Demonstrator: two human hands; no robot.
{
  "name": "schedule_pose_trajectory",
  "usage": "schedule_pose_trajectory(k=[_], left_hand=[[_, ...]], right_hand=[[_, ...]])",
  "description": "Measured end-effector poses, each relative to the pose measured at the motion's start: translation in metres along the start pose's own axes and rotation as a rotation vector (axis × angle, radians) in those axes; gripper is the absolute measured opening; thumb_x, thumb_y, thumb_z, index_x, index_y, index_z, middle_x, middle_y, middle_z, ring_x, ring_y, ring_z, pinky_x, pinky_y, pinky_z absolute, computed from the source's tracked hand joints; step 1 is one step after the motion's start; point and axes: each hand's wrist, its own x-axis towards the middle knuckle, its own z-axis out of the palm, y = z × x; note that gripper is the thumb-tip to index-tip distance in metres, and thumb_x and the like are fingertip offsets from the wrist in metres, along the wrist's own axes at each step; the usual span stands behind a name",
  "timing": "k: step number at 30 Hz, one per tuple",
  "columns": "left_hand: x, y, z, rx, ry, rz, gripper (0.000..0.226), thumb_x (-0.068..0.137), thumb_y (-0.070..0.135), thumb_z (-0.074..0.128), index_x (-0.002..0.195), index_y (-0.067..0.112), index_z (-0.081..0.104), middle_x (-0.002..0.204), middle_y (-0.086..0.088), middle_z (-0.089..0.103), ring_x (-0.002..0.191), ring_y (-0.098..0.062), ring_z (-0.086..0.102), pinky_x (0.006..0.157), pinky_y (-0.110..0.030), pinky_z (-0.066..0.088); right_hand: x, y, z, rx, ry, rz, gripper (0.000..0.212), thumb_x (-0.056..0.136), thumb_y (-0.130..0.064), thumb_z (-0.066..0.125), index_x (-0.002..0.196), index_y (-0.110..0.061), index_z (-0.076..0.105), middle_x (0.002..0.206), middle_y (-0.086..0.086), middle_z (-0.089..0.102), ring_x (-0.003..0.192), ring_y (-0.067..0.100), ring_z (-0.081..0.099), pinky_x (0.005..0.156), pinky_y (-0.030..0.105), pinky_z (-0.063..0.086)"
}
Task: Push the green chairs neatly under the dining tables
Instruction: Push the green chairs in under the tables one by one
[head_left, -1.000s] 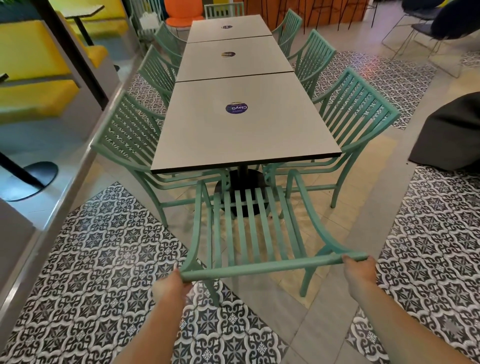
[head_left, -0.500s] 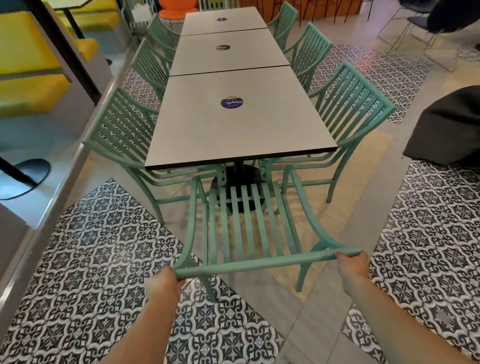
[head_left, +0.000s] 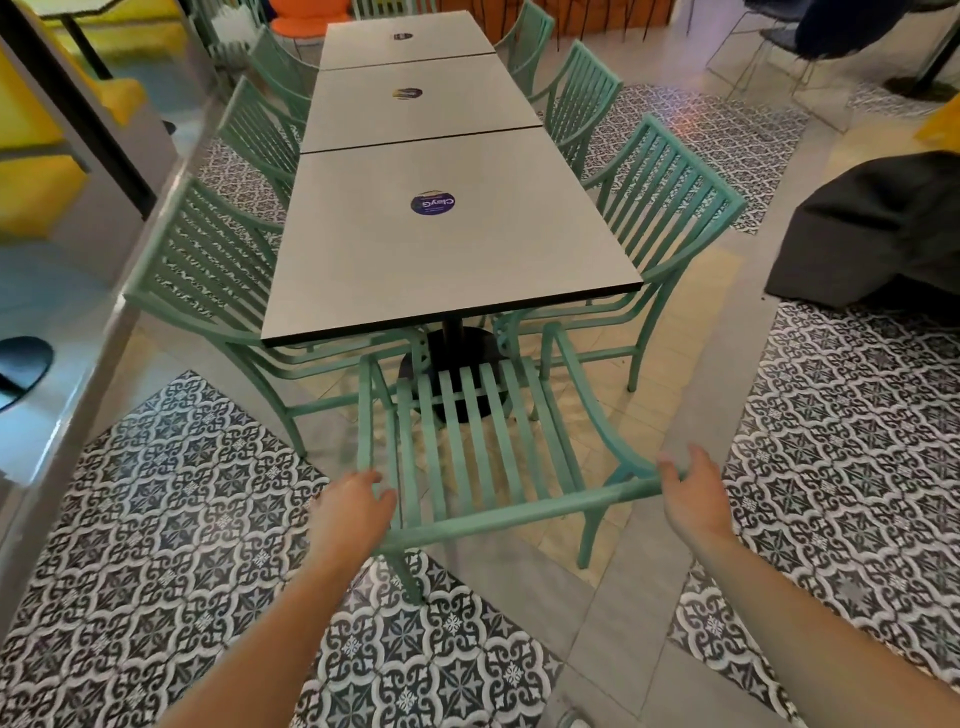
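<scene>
The end chair (head_left: 478, 457) stands at the near short end of the near table (head_left: 441, 244), its seat facing the table and its back toward the person. Its seat slats run lengthwise toward the table's black pedestal (head_left: 457, 364), and the front of the seat and the armrest tips reach roughly to the table's near edge, part of the pedestal base showing through the slats. The top rail of the backrest runs crosswise, slanting up from lower left to upper right.

The left hand (head_left: 348, 506) is at the left end of that rail with fingers spread and relaxed, the fingertips at or just off the metal; blur makes contact hard to judge. The right hand (head_left: 693, 491) is at the right end, fingers extended and loose, palm beside the rail end, not wrapped round it.

The left chair (head_left: 208, 270) and right chair (head_left: 670, 208) flank the near table, seats tucked beneath it, backs outward. Three tables stand end to end in a row leading away, with more green chairs along both long sides. A round sticker (head_left: 432, 203) lies on the near tabletop. The floor (head_left: 156, 519) is patterned tile.
</scene>
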Motion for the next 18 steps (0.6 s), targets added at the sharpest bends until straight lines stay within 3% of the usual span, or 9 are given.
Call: schedule_pose_trajectory(k=[3,10,14,18], left_hand=[[0.004,0.049,-0.005,0.107,0.002,0.269,0.039,0.095,0.038,0.050,0.129,0.021,0.058,0.128,0.001,0.060,0.114,-0.019,0.057,0.104,-0.042,0.043],[0.010,0.186,0.001,0.274,-0.041,0.631,0.042,0.094,0.041,0.047,0.131,0.022,0.057,0.123,0.002,0.061,0.117,-0.023,0.055,0.102,-0.040,0.040],[0.018,0.269,0.016,0.372,-0.056,0.730,0.040,0.093,0.039,0.045,0.126,0.021,0.058,0.120,-0.002,0.061,0.116,-0.025,0.053,0.100,-0.039,0.039],[0.031,0.362,0.041,0.448,-0.060,0.733,0.047,0.093,0.042,0.044,0.135,0.023,0.052,0.128,-0.005,0.059,0.120,-0.027,0.052,0.099,-0.040,0.038]], right_hand=[[0.000,-0.010,-0.023,-0.103,-0.033,-0.146,0.054,0.099,-0.036,0.044,0.146,-0.009,0.035,0.149,0.014,0.038,0.135,0.032,0.037,0.112,0.042,0.029],[0.032,-0.007,-0.096,-0.293,-0.031,-0.275,0.056,0.097,-0.040,0.048,0.145,-0.014,0.036,0.148,0.009,0.039,0.135,0.027,0.036,0.109,0.040,0.033],[0.083,0.011,-0.136,-0.328,-0.028,-0.322,0.061,0.095,-0.041,0.051,0.147,-0.015,0.033,0.148,0.007,0.039,0.133,0.027,0.038,0.109,0.039,0.035],[0.146,0.034,-0.182,-0.363,-0.029,-0.366,0.063,0.094,-0.040,0.053,0.149,-0.017,0.030,0.148,0.006,0.039,0.133,0.027,0.039,0.109,0.037,0.035]])
